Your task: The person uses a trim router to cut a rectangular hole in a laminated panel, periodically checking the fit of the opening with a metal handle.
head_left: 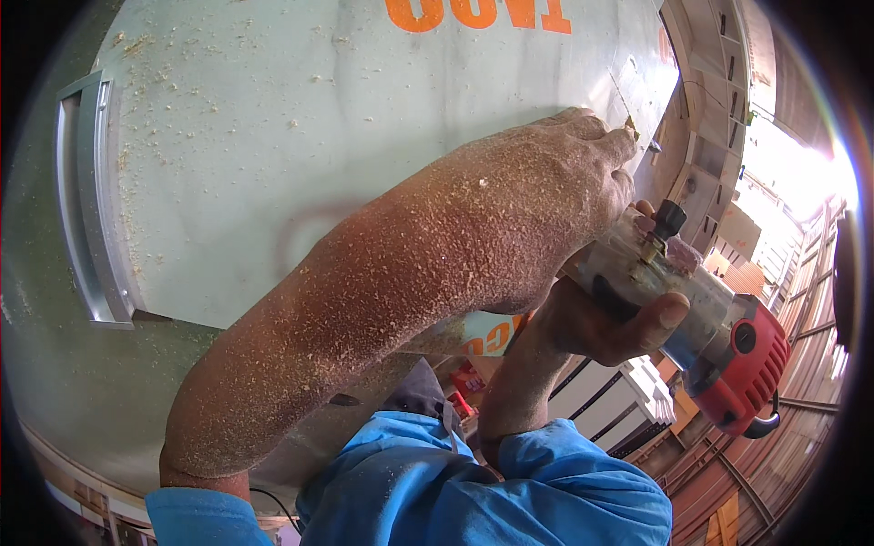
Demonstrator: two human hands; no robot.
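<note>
My right hand point(605, 318) wraps round the clear body of a trim router point(669, 287) with a red motor cap and a black knob, held sideways at the board's right edge. My left hand point(569, 159), dusted with sawdust, lies across a pale green sheet-covered board point(273, 118) printed in orange. Its fingers are bent and pressed together beside the router's base end. What they grip, if anything, is hidden. The hand and wrist also cover the router's bit. A thin dark slit and a chipped brown spot point(631, 126) show on the board by my fingertips.
A grey metal channel piece point(86, 200) lies on the left, at the board's edge, on a greenish surface point(36, 364). Sawdust is scattered over the board. White slatted panels point(610, 400) stand below on the right, with shelving point(719, 82) and a corrugated wall point(774, 455) beyond.
</note>
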